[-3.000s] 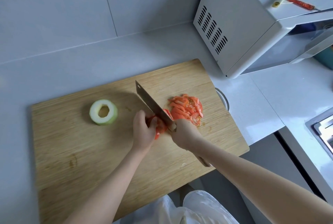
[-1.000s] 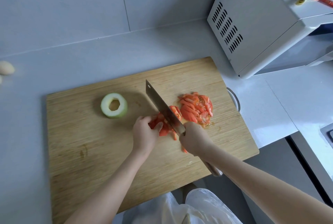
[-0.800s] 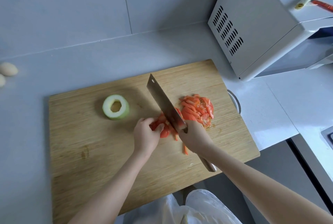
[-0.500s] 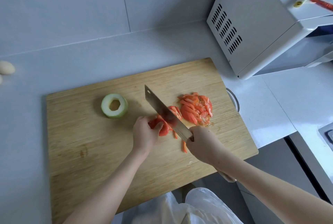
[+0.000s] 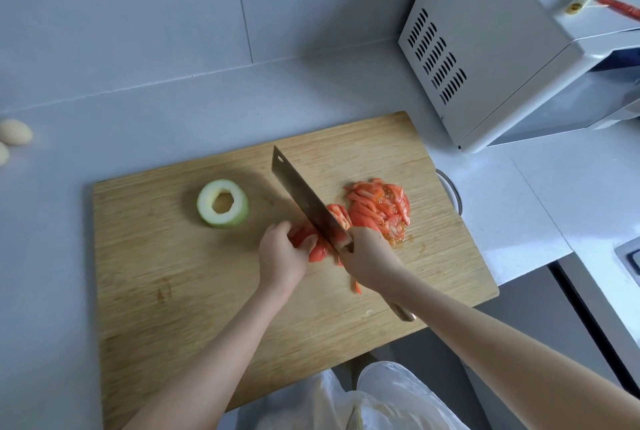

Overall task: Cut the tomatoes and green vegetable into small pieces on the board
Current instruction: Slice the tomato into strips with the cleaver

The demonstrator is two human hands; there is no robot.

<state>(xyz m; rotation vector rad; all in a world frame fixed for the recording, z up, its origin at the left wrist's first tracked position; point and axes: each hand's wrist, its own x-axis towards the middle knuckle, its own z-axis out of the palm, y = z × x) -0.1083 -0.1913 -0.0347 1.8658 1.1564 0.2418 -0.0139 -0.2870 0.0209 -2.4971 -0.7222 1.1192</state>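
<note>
Tomato chunk [image 5: 318, 251] held by curled left hand [image 5: 280, 256] lies just left of cleaver [image 5: 304, 201], gripped in right hand [image 5: 367, 256], blade angled far-left.

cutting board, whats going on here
A person is slicing tomato on the wooden board. The right hand holds a cleaver with its blade at a tomato piece, which the left hand steadies with curled fingers. A pile of cut tomato strips lies just right of the blade. The green vegetable ring sits uncut on the board's left side.
</note>
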